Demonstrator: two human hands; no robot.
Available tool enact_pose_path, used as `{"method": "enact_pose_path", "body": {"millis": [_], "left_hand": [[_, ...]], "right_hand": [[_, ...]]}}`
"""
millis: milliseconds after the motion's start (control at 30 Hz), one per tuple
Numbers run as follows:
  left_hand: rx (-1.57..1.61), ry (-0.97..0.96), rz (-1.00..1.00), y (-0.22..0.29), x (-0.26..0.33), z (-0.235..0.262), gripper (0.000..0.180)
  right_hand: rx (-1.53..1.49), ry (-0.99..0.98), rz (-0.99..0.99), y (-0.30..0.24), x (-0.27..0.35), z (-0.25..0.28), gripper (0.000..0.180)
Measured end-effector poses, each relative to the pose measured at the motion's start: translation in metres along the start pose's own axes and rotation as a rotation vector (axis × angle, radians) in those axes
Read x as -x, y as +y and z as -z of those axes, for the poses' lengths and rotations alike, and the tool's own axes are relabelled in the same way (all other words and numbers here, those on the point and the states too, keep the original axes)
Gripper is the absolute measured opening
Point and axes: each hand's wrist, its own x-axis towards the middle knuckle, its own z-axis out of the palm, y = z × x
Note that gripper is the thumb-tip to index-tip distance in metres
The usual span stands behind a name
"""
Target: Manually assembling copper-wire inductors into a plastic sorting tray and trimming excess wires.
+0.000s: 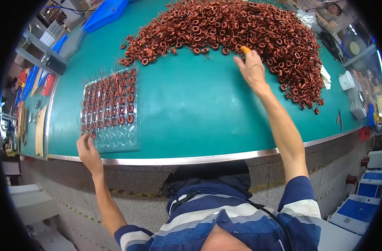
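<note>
At the left, the left hand rests on the near left corner of a clear tray, fingers curled loosely over its edge; whether it pinches a coil there is too small to tell. The tray lies flat on the green table, its long axis running away from the person, tilted slightly rightward at the far end. Its far rows hold copper coils standing in pockets; the near rows are bare. Thin wire leads stick up from the coils at the far end, but their detail blurs together.

Further right, a big heap of the same coils spreads in an arc across the far side of the table, bending down toward the right edge. Single coils in it are hard to separate.

The right hand reaches to the heap's inner edge, well apart from the tray. Its fingers are partly closed, and one fingertip wears an orange cot touching the coils. Whether it grips a coil is hidden by the hand itself.

At the right rim, a white cup and small tools sit, warped by the lens. The person's striped shirt fills the bottom, cut off by the frame.
</note>
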Motion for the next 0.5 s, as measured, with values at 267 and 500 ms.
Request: {"method": "enact_pose_path", "body": {"millis": [267,500], "left_hand": [[0.275,-0.14,-0.194,0.13,0.031,-0.015,0.011],[0.612,-0.31,-0.172,0.21,0.031,-0.073,0.012]], "right_hand": [[0.084,0.022,0.234,-0.057,0.002,-0.015,0.035],[-0.116,-0.052,0.159,-0.068,-0.02,-0.08,0.017]]}}
